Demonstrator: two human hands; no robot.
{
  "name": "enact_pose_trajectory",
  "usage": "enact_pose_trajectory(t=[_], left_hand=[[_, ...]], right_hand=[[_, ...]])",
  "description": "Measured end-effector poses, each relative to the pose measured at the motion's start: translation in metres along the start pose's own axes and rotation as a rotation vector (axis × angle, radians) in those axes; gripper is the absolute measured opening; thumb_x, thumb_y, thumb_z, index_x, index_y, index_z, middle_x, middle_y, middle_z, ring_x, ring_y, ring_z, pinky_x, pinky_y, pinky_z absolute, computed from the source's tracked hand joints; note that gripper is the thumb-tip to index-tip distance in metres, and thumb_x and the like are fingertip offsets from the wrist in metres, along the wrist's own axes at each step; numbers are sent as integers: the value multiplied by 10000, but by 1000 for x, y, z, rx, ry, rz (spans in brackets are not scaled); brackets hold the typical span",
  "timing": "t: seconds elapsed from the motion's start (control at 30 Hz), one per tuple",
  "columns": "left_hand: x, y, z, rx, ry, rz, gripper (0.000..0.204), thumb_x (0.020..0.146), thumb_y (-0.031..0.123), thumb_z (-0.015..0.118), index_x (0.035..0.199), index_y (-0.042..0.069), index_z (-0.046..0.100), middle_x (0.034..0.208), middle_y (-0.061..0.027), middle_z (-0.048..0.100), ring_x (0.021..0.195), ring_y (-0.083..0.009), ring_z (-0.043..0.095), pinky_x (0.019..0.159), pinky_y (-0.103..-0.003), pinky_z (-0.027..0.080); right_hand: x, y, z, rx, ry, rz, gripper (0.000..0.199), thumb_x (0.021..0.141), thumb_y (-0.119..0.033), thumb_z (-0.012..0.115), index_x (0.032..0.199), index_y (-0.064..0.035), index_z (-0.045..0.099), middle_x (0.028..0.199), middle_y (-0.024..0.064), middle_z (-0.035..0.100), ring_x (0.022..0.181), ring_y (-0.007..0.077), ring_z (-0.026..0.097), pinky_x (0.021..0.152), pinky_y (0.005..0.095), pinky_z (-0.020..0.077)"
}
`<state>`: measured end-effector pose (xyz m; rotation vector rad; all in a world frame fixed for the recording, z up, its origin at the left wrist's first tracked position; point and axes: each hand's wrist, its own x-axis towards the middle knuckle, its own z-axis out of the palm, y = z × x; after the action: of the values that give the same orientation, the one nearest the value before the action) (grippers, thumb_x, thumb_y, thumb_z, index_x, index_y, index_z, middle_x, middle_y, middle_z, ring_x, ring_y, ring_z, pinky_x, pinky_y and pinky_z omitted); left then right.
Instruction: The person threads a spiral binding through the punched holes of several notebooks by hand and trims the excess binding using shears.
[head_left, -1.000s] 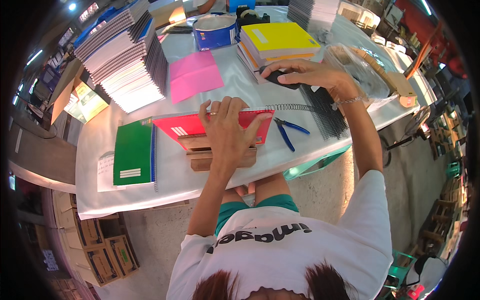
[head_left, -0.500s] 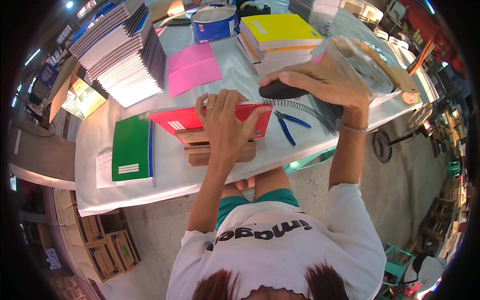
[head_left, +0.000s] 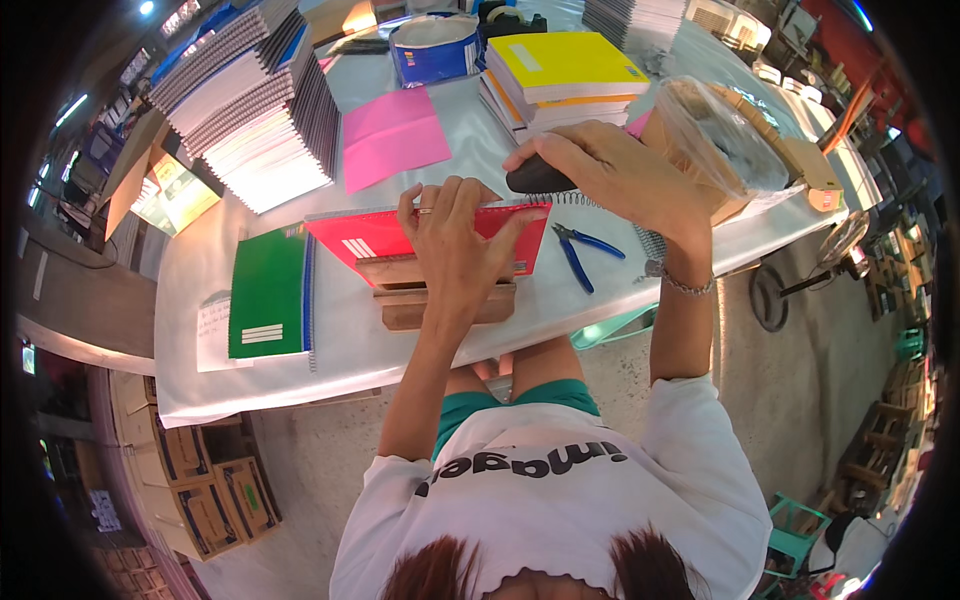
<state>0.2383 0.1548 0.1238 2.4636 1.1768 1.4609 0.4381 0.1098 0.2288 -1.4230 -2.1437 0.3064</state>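
A red-covered notebook (head_left: 370, 238) stands tilted in a slotted wooden block (head_left: 400, 308) on the table before me. My left hand (head_left: 455, 225) is closed on it, fingers over the top edge and thumb on the cover. At the notebook's upper right corner a wire coil (head_left: 568, 199) meets its punched edge and runs right, partly behind my right wrist. My right hand (head_left: 630, 180) grips a smooth, dark rounded piece (head_left: 538, 176) just above the coil; its exact kind is unclear. Blue-handled cutting pliers (head_left: 578, 255) lie spread beside the notebook.
Left lies a green spiral notebook (head_left: 268, 290) on a written paper. Behind stand a tall stack of spiral notebooks (head_left: 265, 130), a pink sheet (head_left: 395, 140), a blue container (head_left: 433, 65) and a yellow-topped book stack (head_left: 565, 68). A plastic-lined box (head_left: 720, 130) sits right.
My right hand has moved left with the dark piece, bringing it closer over the notebook's corner. The left hand keeps its hold on the red notebook.
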Motion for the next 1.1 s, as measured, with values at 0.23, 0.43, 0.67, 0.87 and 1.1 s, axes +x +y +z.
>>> enact_pose_trajectory(t=[0.23, 0.43, 0.67, 0.87, 1.1], left_hand=[[2, -1, 0, -15, 9, -3, 413, 723, 365, 911, 894, 103, 642, 890, -27, 644, 955, -254, 590, 1067, -494, 317], [3, -1, 1, -7, 5, 2, 454, 706, 419, 919, 869, 98, 643, 876, -23, 642, 945, -250, 587, 1063, -483, 318], [5, -2, 3, -45, 56, 32, 500, 718, 496, 880, 812, 88, 606, 823, -38, 570, 895, -249, 566, 1036, -459, 309], [4, -3, 3, -51, 40, 27, 487, 725, 492, 876, 834, 91, 624, 836, -40, 582, 905, -264, 567, 1035, -467, 314], [-4, 1, -2, -47, 14, -3, 444, 707, 417, 901, 839, 93, 628, 856, -36, 603, 914, -259, 567, 1042, -474, 315]], right_hand=[[-2, 26, -3, 241, 121, -12, 240, 991, -142, 501, 1115, -68, 692, 1044, 162, 722, 970, 347, 679, 836, 388, 539], [-2, 24, 5, 92, -61, -83, 370, 1079, -250, 421, 1170, -68, 730, 1063, 106, 731, 1019, 253, 680, 958, 309, 502], [6, 23, 23, -208, -163, -62, 325, 1037, -166, 437, 1143, -50, 722, 1052, 149, 732, 984, 305, 684, 893, 350, 524], [-1, 18, 26, -36, 69, -53, 293, 1022, -191, 465, 1117, -36, 695, 980, 167, 720, 941, 360, 671, 841, 408, 531], [-1, -3, 32, 261, 151, 90, 251, 959, -218, 571, 1030, -20, 707, 988, 195, 717, 952, 383, 683, 809, 439, 539]])
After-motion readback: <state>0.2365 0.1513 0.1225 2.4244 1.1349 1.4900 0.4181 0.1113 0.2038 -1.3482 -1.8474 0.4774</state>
